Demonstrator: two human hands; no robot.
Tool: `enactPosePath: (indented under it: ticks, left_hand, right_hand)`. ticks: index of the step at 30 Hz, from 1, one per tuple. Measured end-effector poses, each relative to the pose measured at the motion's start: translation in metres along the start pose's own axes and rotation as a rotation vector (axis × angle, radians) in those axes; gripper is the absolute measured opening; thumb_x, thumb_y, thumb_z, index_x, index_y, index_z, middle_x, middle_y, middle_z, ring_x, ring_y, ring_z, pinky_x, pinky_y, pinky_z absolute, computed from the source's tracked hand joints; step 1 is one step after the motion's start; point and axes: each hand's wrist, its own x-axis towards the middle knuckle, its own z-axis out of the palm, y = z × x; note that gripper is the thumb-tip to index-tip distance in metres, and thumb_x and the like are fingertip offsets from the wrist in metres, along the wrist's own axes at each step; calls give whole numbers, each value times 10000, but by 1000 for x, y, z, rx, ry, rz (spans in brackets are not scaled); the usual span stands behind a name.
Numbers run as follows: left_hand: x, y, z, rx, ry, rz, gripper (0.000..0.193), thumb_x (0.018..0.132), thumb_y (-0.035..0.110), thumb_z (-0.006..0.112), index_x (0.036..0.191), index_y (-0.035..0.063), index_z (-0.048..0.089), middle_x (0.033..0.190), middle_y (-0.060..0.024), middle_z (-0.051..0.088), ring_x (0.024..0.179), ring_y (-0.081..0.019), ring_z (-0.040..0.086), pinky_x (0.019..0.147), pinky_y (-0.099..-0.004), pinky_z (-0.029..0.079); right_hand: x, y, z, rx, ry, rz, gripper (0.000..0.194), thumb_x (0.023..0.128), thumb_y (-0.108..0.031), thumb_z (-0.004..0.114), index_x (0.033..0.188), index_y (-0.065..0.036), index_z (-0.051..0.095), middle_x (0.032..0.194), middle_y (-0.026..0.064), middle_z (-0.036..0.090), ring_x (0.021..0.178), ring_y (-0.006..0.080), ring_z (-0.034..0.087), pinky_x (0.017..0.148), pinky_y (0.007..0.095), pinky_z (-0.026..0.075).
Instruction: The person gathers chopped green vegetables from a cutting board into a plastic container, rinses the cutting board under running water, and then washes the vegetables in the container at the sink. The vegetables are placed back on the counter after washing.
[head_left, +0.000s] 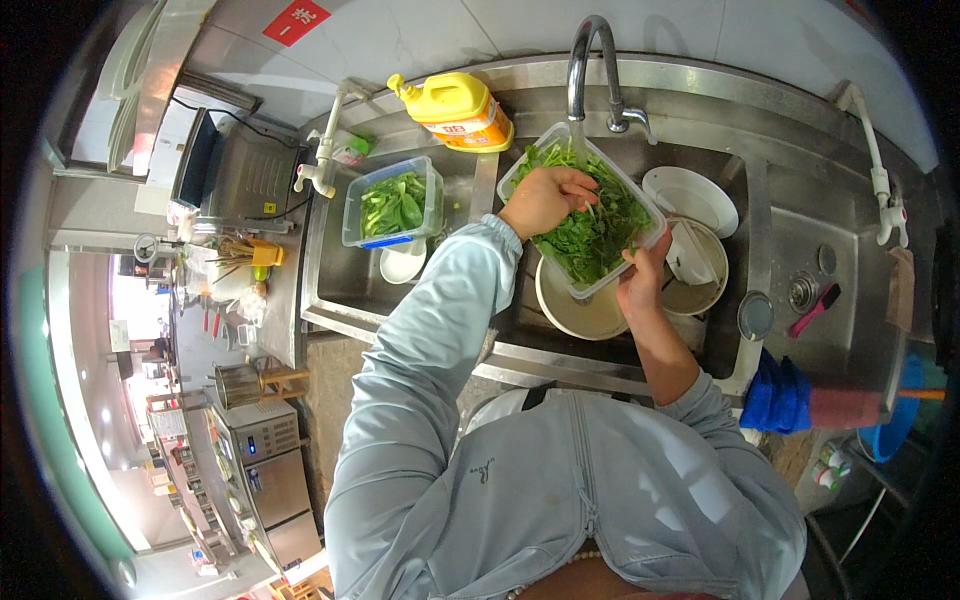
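A clear plastic tub (512, 184) full of leafy greens (581, 251) is tilted over the middle sink basin, under a running stream of water (577, 141) from the chrome gooseneck faucet (576, 82). My left hand (541, 199) reaches in from the left, its fingers bent together at some of the greens. At the tub's lower right corner, my right hand (643, 276) grips the rim, thumb on the near side. Below the tub is a large pale bowl (581, 319), partly hidden by it. Beside that, another round bowl (701, 296) holds a white dish (686, 253).
A second tub (433, 214) of greens stands in the left basin by a small white dish (403, 261). A yellow detergent jug (457, 109) is on the back ledge. A white oval plate (694, 196) leans in the middle basin. A pink-handled brush (814, 311) lies in the right basin; blue cloths (776, 394) hang in front.
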Motion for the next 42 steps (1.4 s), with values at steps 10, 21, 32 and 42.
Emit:
enactPosePath:
  ticks: [10, 21, 32, 42]
  left_hand:
    - [-4, 18, 14, 724, 83, 470, 341, 716, 20, 669, 1046, 106, 689, 849, -62, 645, 781, -251, 618, 714, -335, 502]
    - [10, 34, 1, 1329, -99, 965, 211, 727, 167, 594, 904, 134, 705, 920, -26, 555, 921, -211, 525, 782, -340, 421]
    - [5, 25, -3, 1153, -129, 894, 123, 656, 135, 656, 762, 81, 623, 757, -52, 543, 812, -240, 544, 719, -367, 415]
    - [-3, 7, 7, 866, 83, 610, 144, 709, 106, 613, 810, 25, 552, 740, -129, 578, 715, -345, 574, 667, -435, 456]
  right_hand:
    - [8, 8, -4, 46, -6, -8, 728, 706, -55, 493, 1385, -158, 252, 1266, 65, 383, 1098, 202, 420, 860, 358, 400]
    - [8, 10, -7, 45, -50, -48, 709, 723, -36, 489, 1381, -132, 243, 1244, 90, 375, 1074, 208, 419, 839, 362, 419]
    - [5, 12, -1, 15, -1, 9, 710, 732, -50, 509, 1380, -131, 230, 1229, 95, 377, 1059, 213, 426, 842, 376, 417]
    - [-3, 6, 4, -5, -13, 57, 717, 743, -80, 521, 1388, -158, 218, 1259, 81, 362, 1097, 220, 408, 892, 398, 389]
